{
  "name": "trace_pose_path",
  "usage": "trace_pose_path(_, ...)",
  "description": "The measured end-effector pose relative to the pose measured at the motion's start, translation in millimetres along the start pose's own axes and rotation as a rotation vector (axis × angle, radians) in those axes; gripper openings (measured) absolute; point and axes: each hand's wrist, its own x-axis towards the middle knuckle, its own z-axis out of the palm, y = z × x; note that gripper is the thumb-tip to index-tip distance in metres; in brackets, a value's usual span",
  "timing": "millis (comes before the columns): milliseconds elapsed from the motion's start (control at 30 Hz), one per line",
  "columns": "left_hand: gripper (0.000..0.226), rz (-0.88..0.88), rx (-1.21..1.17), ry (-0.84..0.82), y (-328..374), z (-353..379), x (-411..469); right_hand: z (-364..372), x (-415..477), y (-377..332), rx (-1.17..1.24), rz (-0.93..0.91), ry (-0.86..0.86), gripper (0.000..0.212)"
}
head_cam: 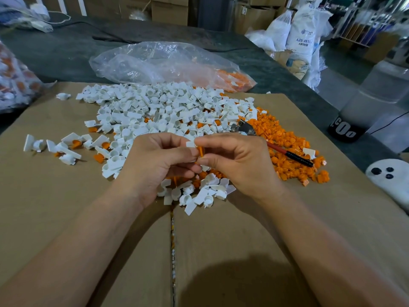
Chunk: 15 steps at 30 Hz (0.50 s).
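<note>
My left hand (155, 160) and my right hand (234, 160) meet above the cardboard sheet (66, 207). Between their fingertips sit a small white plastic piece (190, 144) and a small orange plastic piece (201, 151), which touch each other. The left fingers curl round the white piece, and the right thumb and forefinger pinch the orange one. A big heap of white pieces (159, 107) lies beyond the hands. A heap of orange pieces (287, 147) lies to the right. Several joined white-and-orange pieces (66, 147) lie to the left.
A red-and-black handled scraper tool (276, 147) lies on the orange heap. A clear plastic bag (155, 63) with orange pieces lies behind the heaps, another bag (15, 80) at far left. A white object with black dots (389, 180) sits at the right edge.
</note>
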Motion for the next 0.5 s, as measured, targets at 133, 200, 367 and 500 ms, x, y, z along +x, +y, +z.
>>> trace_pose_path(133,0.023,0.018,0.004,0.008,0.6,-0.4,-0.8,-0.7,-0.3,-0.5,0.042,0.083,-0.01,0.048)
trace_pose_path(200,0.023,0.022,0.007,0.009,0.4,-0.2,-1.0,-1.1,-0.8,-0.6,0.054,0.092,-0.012,0.043)
trace_pose_path(367,0.023,0.029,0.005,0.006,0.3,-0.1,-0.9,-1.1,-1.7,-1.1,0.086,0.091,-0.012,0.04)
trace_pose_path(500,0.023,0.033,0.009,0.003,0.6,0.1,-0.7,-1.2,-1.4,-1.4,0.089,0.071,-0.007,0.049)
